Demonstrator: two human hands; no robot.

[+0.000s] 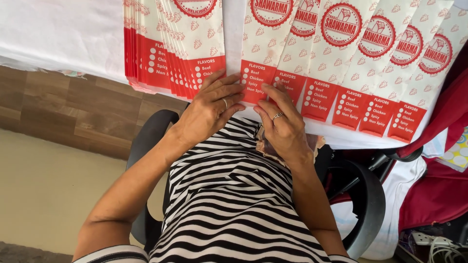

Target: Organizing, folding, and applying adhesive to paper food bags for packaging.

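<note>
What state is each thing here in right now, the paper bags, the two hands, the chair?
Fanned row of paper bags: flat, overlapping, spread along the table edge.
Stacked paper bags: flat, bunched tightly together.
White table cover: spread flat under the bags.
Left hand: open, fingers resting on a bag's red end.
Right hand: fingers bent, pressing on the same bag.
Black chair: occupied by the person.
</note>
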